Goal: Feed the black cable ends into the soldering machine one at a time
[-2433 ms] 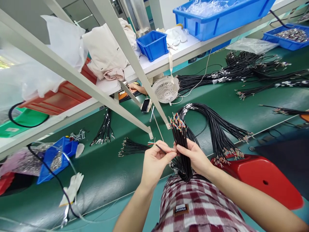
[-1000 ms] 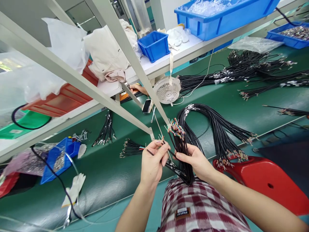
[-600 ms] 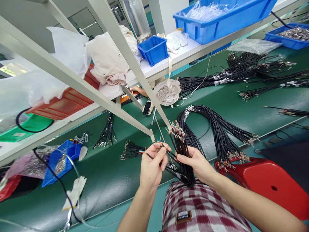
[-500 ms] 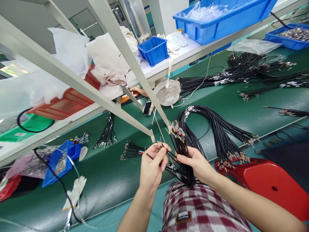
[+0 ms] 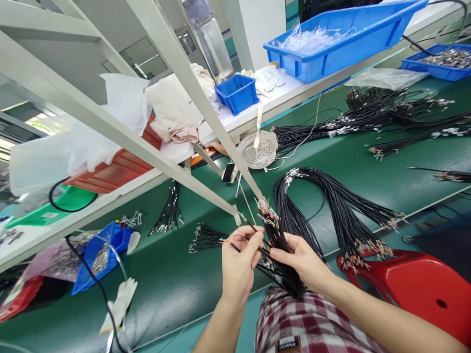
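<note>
My right hand (image 5: 302,261) is closed round a thick bundle of black cables (image 5: 283,250) whose stripped coloured wire ends (image 5: 266,212) stick up above the fingers. My left hand (image 5: 239,262) pinches a single black cable (image 5: 233,243) with coloured wire tips, drawn out to the left of the bundle. Both hands are held just above my checked shirt (image 5: 294,318), over the near edge of the green belt (image 5: 176,274).
More black cable bundles (image 5: 331,206) lie on the belt, with a small white fan (image 5: 262,149) and a phone (image 5: 229,172) behind. Slanted metal frame bars (image 5: 191,93) cross overhead. Blue bins (image 5: 331,39) sit on the shelf; a red stool (image 5: 419,289) is at right.
The view has tilted up, so both hands sit lower in frame. My left hand has kept its pinch on the single cable while the right hand holds the bundle.
</note>
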Demonstrator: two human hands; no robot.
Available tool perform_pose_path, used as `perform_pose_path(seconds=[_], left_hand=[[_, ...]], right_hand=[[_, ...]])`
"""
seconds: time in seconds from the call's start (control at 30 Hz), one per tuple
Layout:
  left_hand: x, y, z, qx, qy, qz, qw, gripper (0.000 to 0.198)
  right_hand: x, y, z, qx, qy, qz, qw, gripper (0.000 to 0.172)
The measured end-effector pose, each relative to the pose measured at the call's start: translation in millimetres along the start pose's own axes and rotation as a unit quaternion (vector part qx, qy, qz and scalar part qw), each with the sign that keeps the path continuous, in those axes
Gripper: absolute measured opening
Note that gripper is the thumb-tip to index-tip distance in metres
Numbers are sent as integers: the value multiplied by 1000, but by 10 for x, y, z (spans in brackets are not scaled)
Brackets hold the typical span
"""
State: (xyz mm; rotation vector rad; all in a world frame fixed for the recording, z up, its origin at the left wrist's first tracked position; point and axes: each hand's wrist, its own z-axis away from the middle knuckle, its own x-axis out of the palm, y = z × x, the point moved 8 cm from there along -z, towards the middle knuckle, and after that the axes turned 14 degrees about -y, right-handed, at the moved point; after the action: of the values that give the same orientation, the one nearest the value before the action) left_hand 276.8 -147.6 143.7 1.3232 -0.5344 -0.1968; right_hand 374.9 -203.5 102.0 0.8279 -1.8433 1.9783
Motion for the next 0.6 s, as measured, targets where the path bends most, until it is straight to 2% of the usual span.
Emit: perform_pose_path(seconds=[0.33, 0.4, 0.47, 0.53, 0.6], left_hand=[[-41, -54, -19, -3, -24, 28, 999, 19], [-29, -26, -19, 1, -27, 26, 999, 18], [-18, 40, -50, 12, -37, 12, 999, 17], [2, 86, -136, 26, -81, -10, 996, 22], [23, 13, -245, 37, -164, -21, 986, 44]], right_hand=[[-15, -38, -21, -9, -1, 6, 1000, 38], [-5, -22, -12, -5, -15, 21, 1000, 42], [8, 74, 10, 29, -45, 39, 998, 48], [18, 231, 45, 92, -83, 51, 991, 41], [-25, 305, 74, 128, -88, 29, 987, 31]])
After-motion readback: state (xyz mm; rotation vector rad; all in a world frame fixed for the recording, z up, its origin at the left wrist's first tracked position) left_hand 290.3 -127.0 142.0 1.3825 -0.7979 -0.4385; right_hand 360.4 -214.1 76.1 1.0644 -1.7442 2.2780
